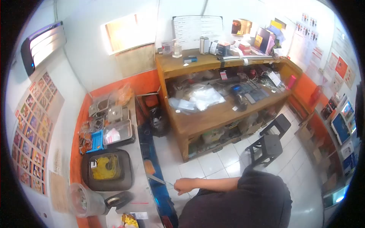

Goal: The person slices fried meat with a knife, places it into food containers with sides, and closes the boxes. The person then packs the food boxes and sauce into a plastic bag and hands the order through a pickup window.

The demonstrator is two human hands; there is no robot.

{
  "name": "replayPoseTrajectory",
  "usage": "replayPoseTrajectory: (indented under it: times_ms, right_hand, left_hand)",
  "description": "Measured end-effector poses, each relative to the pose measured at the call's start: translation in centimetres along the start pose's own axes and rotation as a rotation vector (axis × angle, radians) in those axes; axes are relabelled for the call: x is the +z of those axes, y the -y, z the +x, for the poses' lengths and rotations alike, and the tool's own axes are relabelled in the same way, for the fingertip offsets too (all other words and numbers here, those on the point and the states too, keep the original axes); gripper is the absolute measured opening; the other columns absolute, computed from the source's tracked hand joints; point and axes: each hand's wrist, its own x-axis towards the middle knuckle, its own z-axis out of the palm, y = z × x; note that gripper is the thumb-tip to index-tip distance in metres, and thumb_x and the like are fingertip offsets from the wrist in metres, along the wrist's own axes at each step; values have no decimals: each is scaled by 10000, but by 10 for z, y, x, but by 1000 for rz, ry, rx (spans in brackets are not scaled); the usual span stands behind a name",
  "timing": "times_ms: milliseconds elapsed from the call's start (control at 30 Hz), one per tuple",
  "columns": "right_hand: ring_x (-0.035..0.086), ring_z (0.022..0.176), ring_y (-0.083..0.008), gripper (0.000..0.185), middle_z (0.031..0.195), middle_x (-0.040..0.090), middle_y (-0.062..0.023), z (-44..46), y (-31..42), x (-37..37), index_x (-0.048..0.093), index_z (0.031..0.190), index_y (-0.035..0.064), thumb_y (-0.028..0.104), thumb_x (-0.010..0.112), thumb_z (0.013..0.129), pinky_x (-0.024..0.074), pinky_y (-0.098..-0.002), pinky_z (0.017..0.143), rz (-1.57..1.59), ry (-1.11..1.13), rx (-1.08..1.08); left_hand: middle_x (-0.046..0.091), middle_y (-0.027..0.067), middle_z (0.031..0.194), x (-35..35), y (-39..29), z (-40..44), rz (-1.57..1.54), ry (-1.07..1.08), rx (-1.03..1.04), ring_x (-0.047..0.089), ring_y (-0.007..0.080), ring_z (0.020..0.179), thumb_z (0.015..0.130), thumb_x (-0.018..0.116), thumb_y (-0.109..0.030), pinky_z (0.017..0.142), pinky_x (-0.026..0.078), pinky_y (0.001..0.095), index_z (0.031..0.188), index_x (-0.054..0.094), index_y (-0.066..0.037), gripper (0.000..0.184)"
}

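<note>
My right hand [184,186] reaches leftward in front of my dark shirt, its fingers curled closed near the long counter's edge. A thin, pale strip [156,179] lies just left of the fingers, by the counter edge; whether it is joined to what I grip is too small to tell. My left hand is not in view. On the counter [142,190] are a black tray [127,182] with a yellow-filled container [105,167], a tape roll [118,199], a clear bucket [84,200] and yellow pieces [130,220].
A wooden desk [182,131] holding plastic bags [205,98] and a keypad device [251,93] stands ahead. Black stools [266,148] are on the tiled floor to the right. Metal containers [115,113] and a blue basket [91,141] sit farther back on the counter.
</note>
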Motion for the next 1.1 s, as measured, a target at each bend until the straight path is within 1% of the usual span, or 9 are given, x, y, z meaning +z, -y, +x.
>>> replayPoseTrajectory:
  times_ms: [133,200,233,400,500,533,633,900,1100]
  right_hand:
    - [659,822,-417,198,808,675,-227,-23,-35,9,687,793,6,202,664,806,514,-514,738,-110,-36,-115]
    - [666,793,-425,186,774,672,-239,-53,-56,-1,674,737,1,184,679,771,514,-518,718,-62,-59,-72]
    - [673,763,-433,182,740,669,-251,-74,-68,-11,661,682,-4,166,694,736,513,-521,698,0,-59,-35]
    - [678,892,-434,295,891,694,-262,-186,-166,-26,697,847,-5,290,681,847,538,-511,779,-92,-128,174]
    - [666,953,-446,368,979,694,-264,-261,-222,-26,698,925,-2,358,625,909,532,-524,838,-19,-277,473]
    - [663,964,-447,372,986,692,-268,-284,-241,-24,699,920,-2,359,609,916,525,-532,852,-13,-301,526]
    - [660,995,-430,360,1011,699,-250,-349,-275,-17,705,975,12,354,612,913,520,-518,883,82,-294,615]
    - [697,957,-350,409,991,736,-177,-465,-289,-2,693,1138,29,351,660,888,543,-444,847,445,-691,996]
    - [694,989,-349,406,961,746,-165,-472,-333,-7,695,1148,49,355,674,882,539,-440,888,526,-585,1077]
  left_hand:
    - [681,124,925,62,-152,-49,-540,437,-42,663,237,806,879,671,2,731,561,354,1236,614,17,361]
    - [650,130,893,103,-197,-91,-454,547,115,640,248,753,885,624,-15,660,545,350,1268,595,26,387]
    - [698,121,938,129,-217,-107,-655,666,58,664,175,852,899,709,-48,757,537,277,1179,621,24,302]
    - [667,58,773,175,-318,-196,-736,1234,7,650,137,729,824,728,-5,703,525,264,1125,672,46,311]
    - [671,54,778,249,-282,-245,-498,1393,271,632,113,695,770,753,7,642,514,260,1117,681,30,355]
    - [682,59,792,265,-268,-259,-317,1522,164,641,131,673,736,787,-72,644,526,279,1116,690,3,400]
    - [729,159,939,283,-216,-295,120,1759,665,690,202,783,825,714,-88,663,536,342,1053,657,13,256]
    - [665,174,1092,299,-176,-373,349,1875,191,634,262,944,892,606,-143,831,484,354,1195,581,11,341]
    - [618,186,1206,395,-166,-388,199,1511,6,592,306,1064,942,525,-184,956,445,363,1302,524,10,409]
